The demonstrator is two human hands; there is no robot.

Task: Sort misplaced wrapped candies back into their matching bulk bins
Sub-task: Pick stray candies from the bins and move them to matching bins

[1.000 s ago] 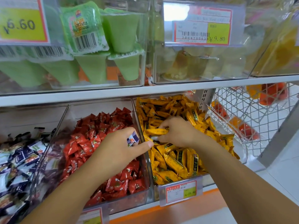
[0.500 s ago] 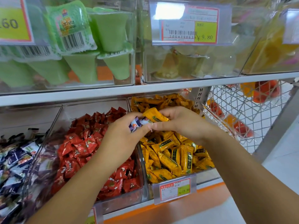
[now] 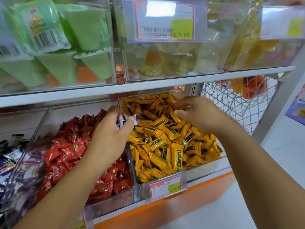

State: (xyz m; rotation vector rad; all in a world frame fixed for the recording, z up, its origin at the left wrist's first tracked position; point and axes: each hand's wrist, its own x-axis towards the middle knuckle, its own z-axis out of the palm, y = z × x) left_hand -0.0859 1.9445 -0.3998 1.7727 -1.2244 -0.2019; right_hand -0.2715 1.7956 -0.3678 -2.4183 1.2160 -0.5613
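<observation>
My left hand [image 3: 107, 138] hovers over the red candies [image 3: 69, 151], its fingers [image 3: 130, 120] pinched on blue-and-white wrapped candies [image 3: 123, 119] at the divider. Right of them, my right hand [image 3: 201, 116] hangs over the yellow candy bin [image 3: 206, 171], fingers [image 3: 179, 112] curled and slightly apart, gripping nothing I can see.

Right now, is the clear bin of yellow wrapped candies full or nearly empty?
Full: yellow wrapped candies are heaped above the clear bin's front wall.

Three candy bins [image 3: 135, 184] sit side by side under a shelf [image 3: 148, 87] bearing more bins.
</observation>
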